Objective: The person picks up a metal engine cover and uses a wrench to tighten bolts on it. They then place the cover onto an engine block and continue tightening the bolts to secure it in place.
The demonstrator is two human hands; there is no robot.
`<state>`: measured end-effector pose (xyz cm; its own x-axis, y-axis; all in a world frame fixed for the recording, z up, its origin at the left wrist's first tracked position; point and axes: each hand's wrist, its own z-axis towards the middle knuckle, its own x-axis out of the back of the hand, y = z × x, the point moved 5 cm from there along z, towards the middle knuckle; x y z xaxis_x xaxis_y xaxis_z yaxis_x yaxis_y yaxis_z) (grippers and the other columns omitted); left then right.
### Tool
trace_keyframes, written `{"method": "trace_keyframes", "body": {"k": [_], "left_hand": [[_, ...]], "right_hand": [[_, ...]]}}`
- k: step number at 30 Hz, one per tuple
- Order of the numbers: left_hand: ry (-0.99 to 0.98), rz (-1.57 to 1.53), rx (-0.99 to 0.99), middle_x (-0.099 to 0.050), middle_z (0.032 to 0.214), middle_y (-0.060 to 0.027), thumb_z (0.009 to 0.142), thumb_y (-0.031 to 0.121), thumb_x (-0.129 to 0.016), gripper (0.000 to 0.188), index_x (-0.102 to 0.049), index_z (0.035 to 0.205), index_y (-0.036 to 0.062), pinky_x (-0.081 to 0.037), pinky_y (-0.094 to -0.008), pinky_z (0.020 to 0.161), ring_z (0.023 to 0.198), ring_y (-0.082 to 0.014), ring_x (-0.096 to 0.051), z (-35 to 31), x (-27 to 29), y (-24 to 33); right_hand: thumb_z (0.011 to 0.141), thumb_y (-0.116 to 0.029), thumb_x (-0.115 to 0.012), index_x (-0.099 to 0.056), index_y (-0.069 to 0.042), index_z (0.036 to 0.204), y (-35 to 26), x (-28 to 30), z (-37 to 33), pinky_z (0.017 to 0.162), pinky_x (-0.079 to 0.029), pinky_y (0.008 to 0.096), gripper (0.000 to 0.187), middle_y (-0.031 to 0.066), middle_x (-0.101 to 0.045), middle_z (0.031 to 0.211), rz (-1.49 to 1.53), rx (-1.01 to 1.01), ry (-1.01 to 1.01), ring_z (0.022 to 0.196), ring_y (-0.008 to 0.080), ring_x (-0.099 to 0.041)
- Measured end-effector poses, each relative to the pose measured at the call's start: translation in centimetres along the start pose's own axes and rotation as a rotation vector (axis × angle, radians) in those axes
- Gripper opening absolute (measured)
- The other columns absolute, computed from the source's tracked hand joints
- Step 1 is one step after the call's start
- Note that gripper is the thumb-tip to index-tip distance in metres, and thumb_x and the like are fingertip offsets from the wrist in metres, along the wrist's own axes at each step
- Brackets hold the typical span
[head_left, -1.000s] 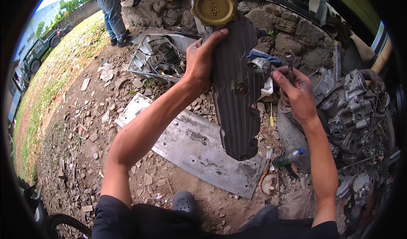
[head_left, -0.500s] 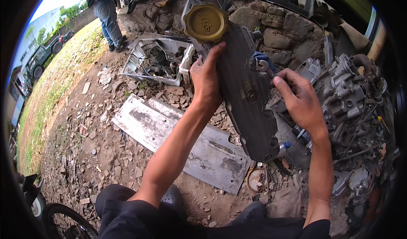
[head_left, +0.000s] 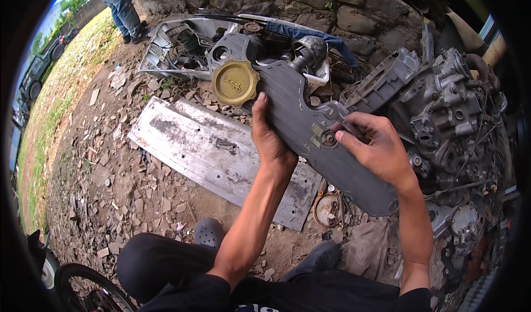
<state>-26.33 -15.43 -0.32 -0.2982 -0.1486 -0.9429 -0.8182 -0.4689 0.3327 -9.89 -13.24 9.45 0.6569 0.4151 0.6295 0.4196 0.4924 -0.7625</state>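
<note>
A long dark grey engine valve cover (head_left: 287,99) is held up in front of me, slanting from upper left to lower right. Its gold oil filler cap (head_left: 236,82) sits near the upper left end. My left hand (head_left: 271,138) grips the cover's near edge, thumb on top and fingers hidden beneath. Between the thumb and fingers of my right hand (head_left: 381,154) is a small metal wrench (head_left: 344,123), partly covered by the fingers. The wrench lies over the cover's right edge, close to a round bolt hole (head_left: 328,138); contact between them is unclear.
Behind the cover stands a white plastic crate (head_left: 148,60) of parts, before a stone wall (head_left: 362,21). A dirty metal panel (head_left: 193,146) lies on rubble ground. A greasy engine (head_left: 442,113) is at right, a small round tray (head_left: 326,209) below. Far left, a person (head_left: 123,13) stands.
The valve cover has come down and tilted, its capped end swinging left and its other end right. Both hands moved with it. My right hand with the wrench is now closer to the bolt hole.
</note>
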Motion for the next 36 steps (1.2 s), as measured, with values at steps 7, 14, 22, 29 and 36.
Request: {"method": "trace_keyframes", "body": {"k": [7, 14, 22, 29, 36], "left_hand": [[0.078, 0.024, -0.013, -0.064, 0.112, -0.0101, 0.090, 0.045, -0.067, 0.058, -0.055, 0.127, 0.0019, -0.054, -0.0397, 0.090, 0.100, -0.0218, -0.066, -0.1, 1.9, -0.2], [0.177, 0.105, -0.098, -0.064, 0.110, -0.0110, 0.088, 0.042, -0.071, 0.058, -0.056, 0.124, -0.0008, -0.055, -0.0371, 0.085, 0.096, -0.0209, -0.066, -0.5, 2.8, 1.1], [0.255, 0.088, -0.181, -0.065, 0.106, -0.0106, 0.086, 0.038, -0.075, 0.055, -0.058, 0.120, -0.0027, -0.057, -0.0358, 0.082, 0.092, -0.0195, -0.067, -0.4, 3.5, 1.8], [0.188, 0.004, -0.133, -0.066, 0.110, -0.0103, 0.088, 0.041, -0.072, 0.056, -0.058, 0.122, -0.0010, -0.055, -0.0383, 0.088, 0.097, -0.0215, -0.067, 0.4, 3.4, 2.1], [0.066, -0.083, -0.067, -0.064, 0.120, -0.0097, 0.090, 0.049, -0.065, 0.062, -0.053, 0.132, 0.0053, -0.051, -0.0429, 0.098, 0.108, -0.0244, -0.064, -0.1, 2.0, 2.1]], "right_hand": [[0.084, -0.012, -0.071, -0.071, 0.006, 0.100, -1.8, -1.2, -0.1, 0.075, -0.053, 0.0349, 0.024, 0.0226, -0.071, 0.089, -0.205, 0.053, -0.001, 0.082, 0.0274, -0.071], [0.082, -0.014, -0.073, -0.071, 0.008, 0.098, -1.8, -2.5, 0.1, 0.075, -0.053, 0.0402, 0.027, 0.0252, -0.070, 0.087, -0.295, 0.092, 0.093, 0.083, 0.0379, -0.071], [0.084, -0.011, -0.066, -0.070, 0.006, 0.098, -0.5, -4.3, 1.1, 0.072, -0.052, 0.0381, 0.023, 0.0241, -0.069, 0.084, -0.178, 0.008, 0.028, 0.080, 0.0351, -0.070], [0.085, -0.009, -0.066, -0.069, 0.005, 0.097, -0.9, -1.4, 1.3, 0.068, -0.050, 0.0314, 0.019, 0.0151, -0.067, 0.077, -0.155, -0.030, 0.075, 0.071, 0.0135, -0.062], [0.082, -0.008, -0.073, -0.069, 0.004, 0.098, -1.8, -1.2, 0.6, 0.064, -0.049, 0.0325, 0.021, 0.0161, -0.066, 0.076, -0.159, 0.017, 0.020, 0.066, 0.0138, -0.061]]}}
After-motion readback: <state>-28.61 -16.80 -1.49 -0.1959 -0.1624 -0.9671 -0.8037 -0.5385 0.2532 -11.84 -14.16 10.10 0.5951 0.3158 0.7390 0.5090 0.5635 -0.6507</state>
